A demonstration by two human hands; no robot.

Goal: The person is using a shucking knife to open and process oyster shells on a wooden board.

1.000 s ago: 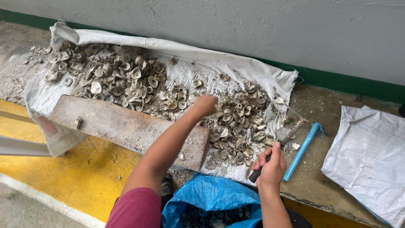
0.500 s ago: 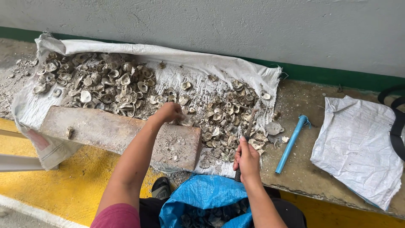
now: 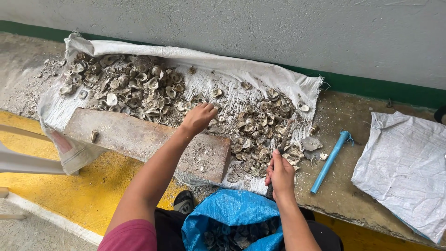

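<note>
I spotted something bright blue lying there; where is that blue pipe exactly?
In the head view the blue pipe lies on the concrete ledge at the right, between the shell-covered sack and the folded white sack, just right of the right hand.

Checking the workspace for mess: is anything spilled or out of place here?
Yes. A few shells lie off the white sack, on the bare ledge near the blue pipe. Grit and crumbs are scattered over the wooden block. The left hand rests in the shell pile.
</note>
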